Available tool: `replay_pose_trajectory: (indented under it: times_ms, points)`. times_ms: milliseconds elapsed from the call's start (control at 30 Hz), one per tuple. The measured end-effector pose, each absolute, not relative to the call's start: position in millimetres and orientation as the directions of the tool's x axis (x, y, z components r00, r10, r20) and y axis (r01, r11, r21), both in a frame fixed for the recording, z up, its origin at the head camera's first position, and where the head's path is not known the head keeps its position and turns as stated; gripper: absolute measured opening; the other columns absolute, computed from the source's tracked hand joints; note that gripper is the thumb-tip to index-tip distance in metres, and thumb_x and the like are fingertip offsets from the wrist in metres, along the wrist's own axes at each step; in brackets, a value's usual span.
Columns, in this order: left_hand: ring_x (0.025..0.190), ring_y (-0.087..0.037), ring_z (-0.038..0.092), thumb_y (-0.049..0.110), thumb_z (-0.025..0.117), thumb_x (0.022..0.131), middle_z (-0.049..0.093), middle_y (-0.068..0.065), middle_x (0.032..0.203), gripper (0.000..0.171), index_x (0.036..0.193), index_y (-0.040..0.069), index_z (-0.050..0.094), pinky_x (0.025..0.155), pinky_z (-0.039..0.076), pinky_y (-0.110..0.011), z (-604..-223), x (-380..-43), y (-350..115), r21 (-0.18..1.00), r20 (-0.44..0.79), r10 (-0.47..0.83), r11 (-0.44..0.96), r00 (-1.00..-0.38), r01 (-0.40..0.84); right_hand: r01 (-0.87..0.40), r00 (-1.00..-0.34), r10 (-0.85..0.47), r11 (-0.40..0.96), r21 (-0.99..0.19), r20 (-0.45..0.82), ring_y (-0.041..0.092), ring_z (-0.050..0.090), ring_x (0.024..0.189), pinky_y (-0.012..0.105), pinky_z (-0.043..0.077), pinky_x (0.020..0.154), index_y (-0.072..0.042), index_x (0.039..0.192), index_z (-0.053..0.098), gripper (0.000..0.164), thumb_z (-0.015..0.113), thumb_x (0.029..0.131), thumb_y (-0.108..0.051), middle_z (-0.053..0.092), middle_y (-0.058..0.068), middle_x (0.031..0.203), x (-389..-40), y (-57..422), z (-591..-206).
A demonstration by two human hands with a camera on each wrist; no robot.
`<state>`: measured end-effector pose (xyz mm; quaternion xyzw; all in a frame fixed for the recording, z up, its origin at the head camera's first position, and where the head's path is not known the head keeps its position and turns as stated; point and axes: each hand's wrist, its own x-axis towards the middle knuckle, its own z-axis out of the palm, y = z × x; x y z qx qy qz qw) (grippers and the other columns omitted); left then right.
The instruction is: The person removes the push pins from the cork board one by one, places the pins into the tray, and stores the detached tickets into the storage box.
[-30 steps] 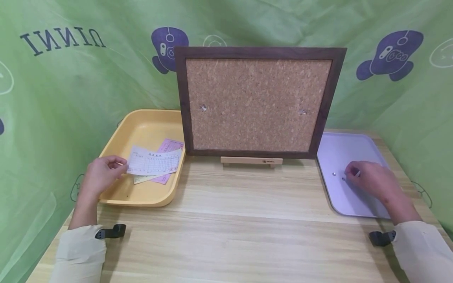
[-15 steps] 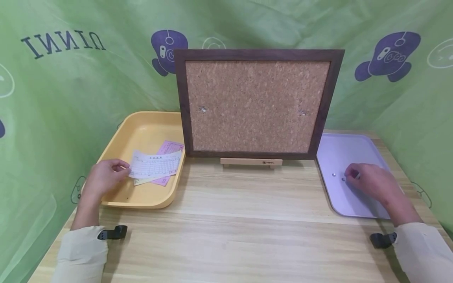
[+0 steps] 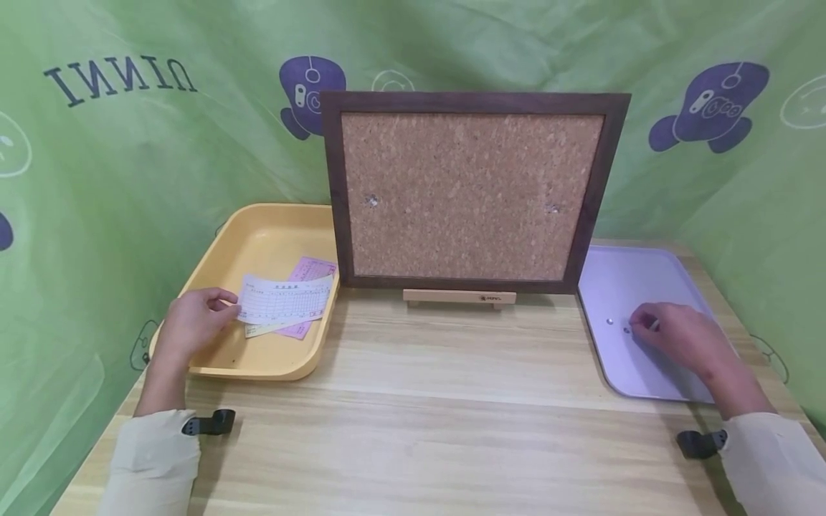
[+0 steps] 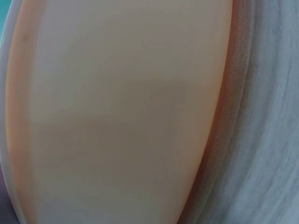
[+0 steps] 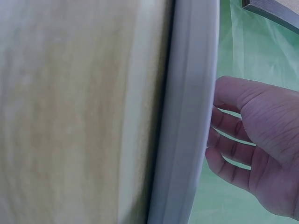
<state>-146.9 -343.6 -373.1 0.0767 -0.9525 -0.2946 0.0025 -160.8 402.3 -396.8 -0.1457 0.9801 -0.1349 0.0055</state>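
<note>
My left hand (image 3: 198, 320) pinches the left edge of a white printed slip (image 3: 284, 299) between thumb and fingers. The slip is over the yellow tray (image 3: 258, 369), overlapping a pink slip (image 3: 297, 331) and a pale yellow slip (image 3: 254, 330). On the right, my right hand (image 3: 680, 335) has its fingers bent down to the lilac tray (image 3: 645, 272). Its fingertips are right at a small shiny tack-like piece (image 3: 627, 330); I cannot tell whether they grip anything. A second such piece (image 3: 609, 322) lies to the left. The left wrist view shows neither slip nor hand.
Between the trays, a dark-framed cork board (image 3: 471, 193) leans on a small wooden stand (image 3: 458, 296). Silvery spots (image 3: 371, 201) mark its cork at left and right. Green printed cloth (image 3: 161, 158) hangs behind the wooden table (image 3: 439, 430).
My left hand has shifted slightly right and down with the white slip, which lies lower over the other slips. The right hand stays at the same place on the lilac tray.
</note>
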Motion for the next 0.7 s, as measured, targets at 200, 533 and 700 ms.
replay_pose_trajectory:
  times_ms: [200,533,700]
  points:
    - [0.079,-0.03,0.059,0.015,0.068,0.099,0.068,-0.025,0.099,0.028,0.115,-0.008,0.066,0.062,0.044,-0.035,-373.0,-148.6,-344.1,0.554,-0.045,-0.147,0.819,-0.988,-0.147,-0.277,-0.96,-0.28,0.921,-0.273,0.027,0.041,0.068,0.086,0.062,0.051,0.078,0.002,0.1,0.073,0.014,0.073,0.089,-0.007,0.072,0.013,0.088,-159.4,403.5,-397.2]
    - [0.079,-0.03,0.058,0.017,0.066,0.099,0.068,-0.024,0.099,0.029,0.116,-0.006,0.066,0.063,0.044,-0.035,-373.3,-147.6,-340.8,0.548,-0.049,-0.161,0.821,-0.986,-0.161,-0.294,-0.956,-0.287,0.917,-0.27,0.067,0.037,0.069,0.083,0.06,0.053,0.078,0.001,0.1,0.074,0.013,0.073,0.09,-0.008,0.073,0.01,0.087,-158.1,403.1,-399.5]
    - [0.078,-0.031,0.058,0.016,0.067,0.098,0.067,-0.024,0.099,0.029,0.116,-0.007,0.066,0.062,0.043,-0.035,-373.5,-146.8,-341.1,0.546,-0.065,-0.162,0.82,-0.985,-0.171,-0.3,-0.954,-0.292,0.918,-0.26,0.073,0.038,0.069,0.083,0.061,0.052,0.078,0.003,0.101,0.074,0.015,0.072,0.091,-0.007,0.073,0.012,0.087,-156.9,402.1,-399.3]
